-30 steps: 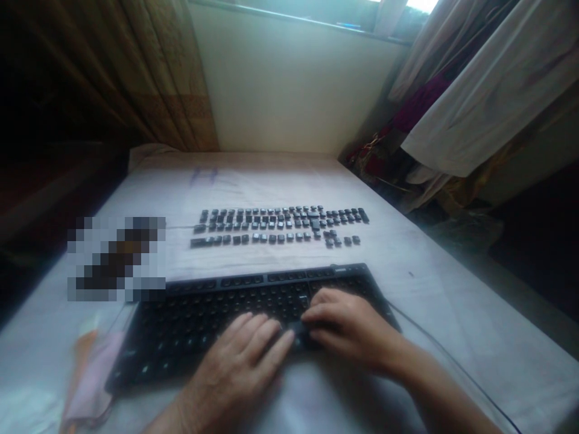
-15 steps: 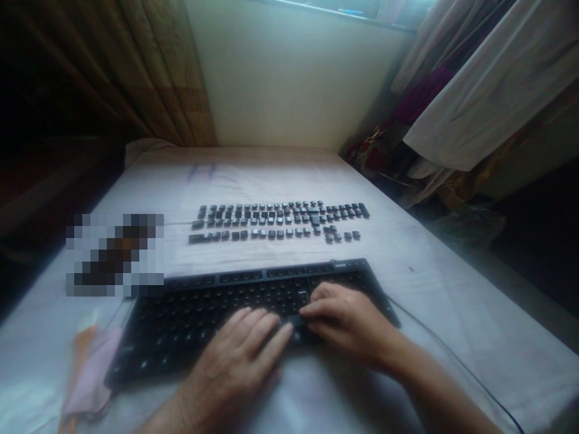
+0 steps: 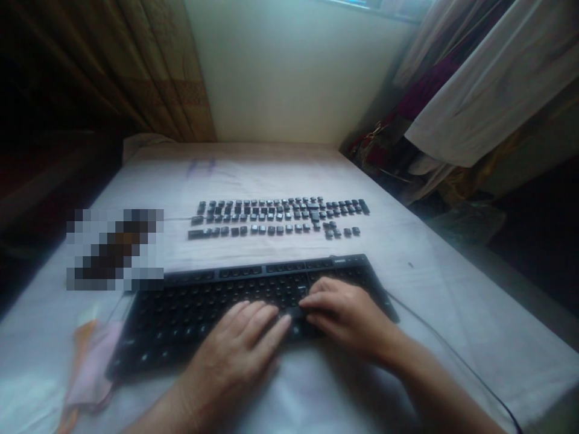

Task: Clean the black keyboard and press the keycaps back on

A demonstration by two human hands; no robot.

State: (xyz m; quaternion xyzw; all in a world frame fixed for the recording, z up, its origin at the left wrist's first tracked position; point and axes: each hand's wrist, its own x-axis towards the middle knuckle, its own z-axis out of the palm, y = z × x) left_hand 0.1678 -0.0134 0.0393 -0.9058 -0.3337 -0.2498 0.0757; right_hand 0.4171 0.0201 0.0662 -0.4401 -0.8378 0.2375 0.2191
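Note:
A black keyboard (image 3: pixel 181 301) lies on the cloth, most of its upper keys gone and bare key posts showing. Over its front edge rests my left hand (image 3: pixel 239 343), fingers stretched out and thumb beside a wide dark keycap (image 3: pixel 295 312). My right hand (image 3: pixel 348 313) is curled with its fingertips pinched at the right end of that keycap. Whether the keycap is seated or loose, I cannot tell. Beyond the keyboard, loose black keycaps (image 3: pixel 271 214) stand in rows on the cloth.
A pixelated patch (image 3: pixel 115 250) covers something dark at the left. A pink and orange item (image 3: pixel 93 361) lies by the keyboard's left end. The cable (image 3: pixel 452 349) trails right across the white cloth (image 3: pixel 253 175). Clothes (image 3: pixel 470 108) hang at the right, a curtain (image 3: pixel 163 72) at the left.
The view has tilted slightly, so everything sits a little higher in the picture. Both hands stay in nearly the same place on the keyboard.

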